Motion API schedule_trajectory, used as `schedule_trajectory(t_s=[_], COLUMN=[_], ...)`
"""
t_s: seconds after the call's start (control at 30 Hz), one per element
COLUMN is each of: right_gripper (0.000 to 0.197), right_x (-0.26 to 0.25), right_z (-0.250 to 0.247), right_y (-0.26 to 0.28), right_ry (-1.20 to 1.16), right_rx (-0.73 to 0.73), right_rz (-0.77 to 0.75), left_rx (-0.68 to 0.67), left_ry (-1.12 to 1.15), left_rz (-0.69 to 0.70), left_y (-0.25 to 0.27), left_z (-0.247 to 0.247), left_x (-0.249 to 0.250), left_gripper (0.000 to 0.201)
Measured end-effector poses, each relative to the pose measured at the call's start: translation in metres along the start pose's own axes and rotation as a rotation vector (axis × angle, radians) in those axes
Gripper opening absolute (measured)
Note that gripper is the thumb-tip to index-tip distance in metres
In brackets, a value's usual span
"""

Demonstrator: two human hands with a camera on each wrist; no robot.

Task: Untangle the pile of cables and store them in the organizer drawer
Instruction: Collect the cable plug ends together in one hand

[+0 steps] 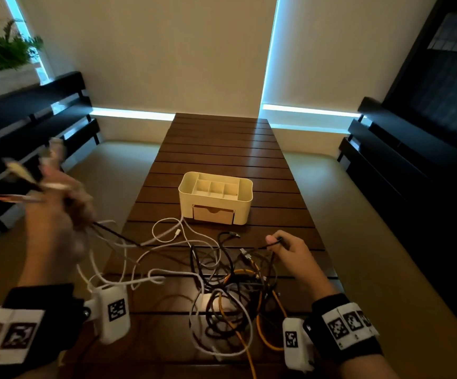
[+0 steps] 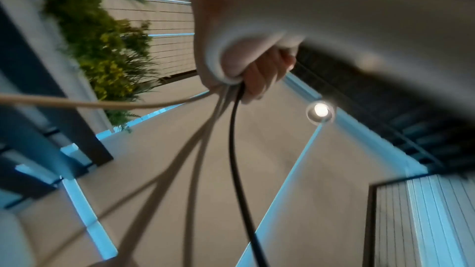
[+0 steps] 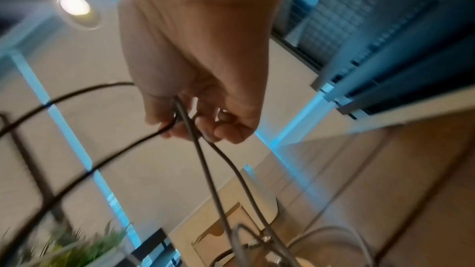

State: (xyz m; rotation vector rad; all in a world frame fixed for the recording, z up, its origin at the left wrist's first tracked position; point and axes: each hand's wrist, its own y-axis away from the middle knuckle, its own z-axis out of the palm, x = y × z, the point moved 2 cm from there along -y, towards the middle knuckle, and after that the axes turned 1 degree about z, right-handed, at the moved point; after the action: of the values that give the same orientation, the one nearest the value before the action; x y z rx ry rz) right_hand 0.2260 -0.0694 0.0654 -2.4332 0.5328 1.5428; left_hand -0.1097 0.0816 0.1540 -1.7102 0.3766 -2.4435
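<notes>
While gripping a bunch of white and black cables (image 2: pixel 232 121) in the raised left hand (image 1: pixel 65 203) and pinching one black cable (image 1: pixel 272 243) in the right hand (image 1: pixel 293 248), held well apart: pull slowly outward, watch the knot in the pile (image 1: pixel 232 296) on the slatted table (image 1: pixel 221 143), ease off where loops tighten, then feed strands toward the organizer (image 1: pixel 245 187), drawer (image 1: pixel 213 214) seemingly shut
</notes>
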Motion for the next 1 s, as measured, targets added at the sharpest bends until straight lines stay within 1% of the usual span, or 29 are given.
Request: schedule_trajectory(t_s=[0.07, 0.1, 0.13, 0.17, 0.2, 0.23, 0.27, 0.3, 0.33, 0.4, 0.47, 0.5, 0.57, 0.6, 0.67, 0.7, 0.77, 0.8, 0.83, 0.87, 0.9, 0.93, 0.97, 1.0], right_gripper=[0.034, 0.035, 0.034, 0.034, 0.035, 0.036, 0.037, 0.037, 0.035, 0.033, 0.031, 0.029, 0.019, 0.017, 0.028, 0.029, 0.021, 0.017, 0.013, 0.012, 0.015, 0.022, 0.029, 0.034], right_x=[-0.011, -0.017, -0.022, -0.025, -0.027, -0.028, -0.028, -0.028, -0.029, -0.034, -0.038, -0.039, -0.04, -0.039, -0.039, -0.039, -0.036, -0.033, -0.03, -0.026, -0.022, -0.018, -0.015, -0.013], right_z=[0.007, 0.011, 0.014, 0.018, 0.021, 0.024, 0.027, 0.031, 0.033, 0.038, 0.039, 0.038, 0.038, 0.038, 0.04, 0.04, 0.04, 0.04, 0.039, 0.037, 0.036, 0.036, 0.036, 0.038], right_y=[0.003, 0.005, 0.006, 0.007, 0.007, 0.006, 0.006, 0.006, 0.006, 0.008, 0.009, 0.009, 0.008, 0.008, 0.011, 0.013, 0.014, 0.013, 0.012, 0.011, 0.01, 0.01, 0.01, 0.011], right_ry=[0.109, 0.124, 0.124, 0.131, 0.151, 0.176, 0.212, 0.269, 0.35, 0.517, 0.583, 0.592, 0.583, 0.562, 0.548, 0.534, 0.486, 0.431, 0.362, 0.283, 0.213, 0.173, 0.162, 0.169], right_rx=[0.015, 0.025, 0.031, 0.037, 0.049, 0.068, 0.092, 0.118, 0.14, 0.167, 0.171, 0.167, 0.151, 0.138, 0.101, 0.095, 0.101, 0.104, 0.113, 0.128, 0.144, 0.159, 0.161, 0.155], right_rz=[-0.077, -0.116, -0.15, -0.174, -0.189, -0.194, -0.188, -0.174, -0.156, -0.135, -0.12, -0.112, -0.124, -0.148, -0.222, -0.261, -0.347, -0.386, -0.418, -0.444, -0.47, -0.501, -0.535, -0.568], left_rx=[-0.181, -0.227, -0.251, -0.291, -0.331, -0.392, -0.494, -0.583, -0.649, -0.716, -0.714, -0.718, -0.718, -0.714, -0.718, -0.715, -0.707, -0.699, -0.66, -0.585, -0.483, -0.384, -0.324, -0.296], left_ry=[-0.187, -0.225, -0.221, -0.222, -0.286, -0.391, -0.454, -0.477, -0.491, -0.535, -0.534, -0.537, -0.599, -0.635, -0.695, -0.736, -0.808, -0.791, -0.708, -0.581, -0.434, -0.289, -0.161, -0.045], left_rz=[-0.014, -0.046, -0.097, -0.145, -0.172, -0.208, -0.249, -0.32, -0.387, -0.469, -0.482, -0.478, -0.451, -0.423, -0.379, -0.35, -0.291, -0.293, -0.336, -0.403, -0.482, -0.549, -0.573, -0.557], left_y=[0.029, 0.04, 0.046, 0.053, 0.058, 0.066, 0.074, 0.084, 0.092, 0.108, 0.118, 0.121, 0.123, 0.124, 0.128, 0.13, 0.133, 0.133, 0.132, 0.128, 0.122, 0.116, 0.11, 0.105], left_z=[0.043, 0.055, 0.062, 0.07, 0.078, 0.087, 0.096, 0.104, 0.111, 0.124, 0.134, 0.137, 0.14, 0.14, 0.141, 0.141, 0.142, 0.141, 0.14, 0.137, 0.134, 0.131, 0.128, 0.125], left_x=[0.001, -0.005, -0.018, -0.028, -0.04, -0.045, -0.055, -0.062, -0.07, -0.076, -0.075, -0.076, -0.078, -0.08, -0.078, -0.077, -0.075, -0.074, -0.074, -0.072, -0.067, -0.058, -0.05, -0.041], left_gripper=[0.03, 0.025, 0.032, 0.033, 0.029, 0.024, 0.02, 0.019, 0.02, 0.029, 0.031, 0.027, 0.018, 0.018, 0.023, 0.025, 0.022, 0.02, 0.017, 0.011, 0.007, 0.009, 0.012, 0.014])
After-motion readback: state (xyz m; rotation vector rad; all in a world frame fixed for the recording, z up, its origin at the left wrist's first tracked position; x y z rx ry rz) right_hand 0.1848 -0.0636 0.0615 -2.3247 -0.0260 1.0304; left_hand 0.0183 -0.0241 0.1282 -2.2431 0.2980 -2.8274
